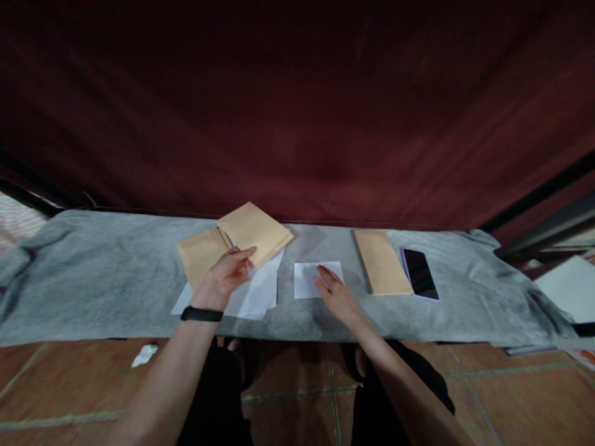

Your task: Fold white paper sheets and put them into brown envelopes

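My left hand (233, 267), with a black band at the wrist, is closed on a tan paper envelope (255, 230), thumb on top. Beneath it lie another tan envelope (199, 251) and several white paper sheets (253, 296). My right hand (333, 291) rests with fingers stretched out on a small white sheet of paper (305, 282), which looks folded and lies flat on the grey cloth. Part of that sheet is hidden under the fingers.
A stack of tan envelopes (383, 263) lies right of my right hand, with a smartphone (421, 274) beside it. Grey cloth (111, 272) covers the narrow surface. A dark red curtain (297, 136) hangs behind. A crumpled white scrap (144, 355) is on the tiled floor.
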Motion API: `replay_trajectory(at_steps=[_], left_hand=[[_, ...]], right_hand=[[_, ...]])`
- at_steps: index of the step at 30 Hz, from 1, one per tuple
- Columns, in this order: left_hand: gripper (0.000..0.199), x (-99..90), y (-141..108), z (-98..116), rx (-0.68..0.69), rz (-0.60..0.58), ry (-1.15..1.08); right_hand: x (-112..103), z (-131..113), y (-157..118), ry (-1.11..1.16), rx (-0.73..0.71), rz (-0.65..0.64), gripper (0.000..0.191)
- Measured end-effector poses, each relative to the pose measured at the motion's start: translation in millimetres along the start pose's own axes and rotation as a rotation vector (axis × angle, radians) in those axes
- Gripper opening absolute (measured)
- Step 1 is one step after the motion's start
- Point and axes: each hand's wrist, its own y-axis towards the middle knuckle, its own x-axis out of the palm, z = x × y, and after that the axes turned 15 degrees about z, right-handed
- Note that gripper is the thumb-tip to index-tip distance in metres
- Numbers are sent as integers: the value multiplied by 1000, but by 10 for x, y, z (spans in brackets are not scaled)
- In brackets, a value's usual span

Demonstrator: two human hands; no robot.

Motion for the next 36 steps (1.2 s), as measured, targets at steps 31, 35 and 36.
replay_trajectory(at_steps=[31,35,36], left_hand=[[33,323,-510,-979,-272,-307,122],[31,261,-557,-1078,-283,-395,208],[30,240,-577,-1095,-295,-471,281]], right_hand=[[-92,-150,379,1009,656,-117,33],[-83,-110,443,961,525,-57,26],[-87,-98,460,949,508,-27,25]])
